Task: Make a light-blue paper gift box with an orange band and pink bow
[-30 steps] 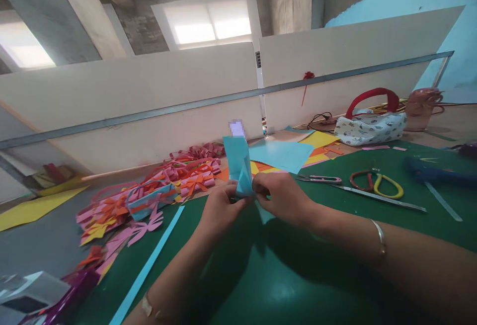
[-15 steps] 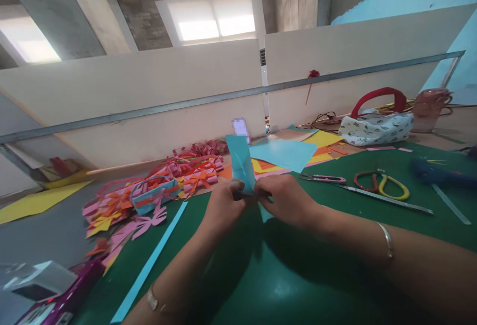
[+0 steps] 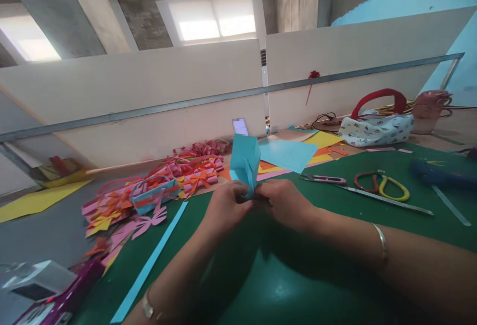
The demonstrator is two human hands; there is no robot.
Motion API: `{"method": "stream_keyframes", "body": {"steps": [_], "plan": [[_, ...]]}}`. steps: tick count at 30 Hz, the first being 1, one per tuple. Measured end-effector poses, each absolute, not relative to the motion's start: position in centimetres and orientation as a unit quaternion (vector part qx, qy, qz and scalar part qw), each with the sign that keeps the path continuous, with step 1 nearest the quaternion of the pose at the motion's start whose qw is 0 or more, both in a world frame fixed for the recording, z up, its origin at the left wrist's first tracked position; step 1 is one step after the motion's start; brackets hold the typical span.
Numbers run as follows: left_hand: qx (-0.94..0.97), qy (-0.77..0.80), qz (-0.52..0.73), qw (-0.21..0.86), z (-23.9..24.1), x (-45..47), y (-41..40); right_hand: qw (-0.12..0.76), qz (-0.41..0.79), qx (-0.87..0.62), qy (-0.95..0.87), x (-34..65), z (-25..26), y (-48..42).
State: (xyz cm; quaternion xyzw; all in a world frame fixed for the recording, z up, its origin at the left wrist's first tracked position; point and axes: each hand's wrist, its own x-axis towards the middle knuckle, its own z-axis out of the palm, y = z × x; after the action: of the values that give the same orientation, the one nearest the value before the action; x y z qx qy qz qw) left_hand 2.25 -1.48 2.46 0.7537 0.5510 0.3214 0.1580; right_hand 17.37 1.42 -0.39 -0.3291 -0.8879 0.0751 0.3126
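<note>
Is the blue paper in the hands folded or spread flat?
Folded. The blue paper rises from the left hand and right hand, with panels meeting at an angle and narrowing toward its lower end.

Left hand (image 3: 228, 204) and right hand (image 3: 288, 202) pinch close together.

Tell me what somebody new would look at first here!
Probably the folded blue paper, held between the left hand and right hand in the middle. Next, the heap of pink and orange paper crafts to its left. Then the red-handled white bag, back right.
</note>
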Motion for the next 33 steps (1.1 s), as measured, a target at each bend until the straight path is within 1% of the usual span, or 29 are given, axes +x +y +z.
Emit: {"method": "stream_keyframes", "body": {"steps": [4,7,10,12,14,15,17,20,23,28,33], "plan": [[0.776,0.548,0.302,0.08,2.4,1.9,-1.2,0.316,0.13,-0.284,-0.896,17.4,-0.4,1.5],[0.799,0.526,0.283,0.065,2.2,1.5,-0.9,0.296,0.118,-0.262,-0.911,17.9,0.0,1.6],[0.807,0.518,0.277,0.055,2.0,1.1,-0.8,0.309,0.039,-0.283,-0.907,18.7,1.2,1.7],[0.812,0.514,0.274,0.048,1.8,1.0,-0.8,0.347,-0.044,-0.3,-0.888,19.2,2.3,1.6],[0.818,0.511,0.261,0.042,1.7,1.0,-0.8,0.377,-0.135,-0.286,-0.871,19.6,3.4,1.5],[0.823,0.508,0.25,0.039,1.7,1.0,-0.9,0.377,-0.173,-0.262,-0.872,19.8,3.8,1.5],[0.836,0.501,0.223,0.029,1.7,1.2,-1.1,0.341,-0.212,-0.199,-0.894,19.9,4.2,1.5],[0.845,0.509,0.166,0.013,1.9,1.7,-1.6,0.253,-0.179,-0.132,-0.941,19.9,3.9,1.7],[0.846,0.519,0.122,0.018,2.2,2.2,-2.0,0.201,-0.117,-0.114,-0.966,20.0,3.5,1.8],[0.86,0.489,0.139,0.047,1.5,2.6,-2.1,0.186,-0.047,-0.15,-0.97,20.0,3.4,1.2],[0.867,0.441,0.199,0.115,0.5,2.6,-2.0,0.222,-0.004,-0.237,-0.946,19.7,3.3,1.0]]}}
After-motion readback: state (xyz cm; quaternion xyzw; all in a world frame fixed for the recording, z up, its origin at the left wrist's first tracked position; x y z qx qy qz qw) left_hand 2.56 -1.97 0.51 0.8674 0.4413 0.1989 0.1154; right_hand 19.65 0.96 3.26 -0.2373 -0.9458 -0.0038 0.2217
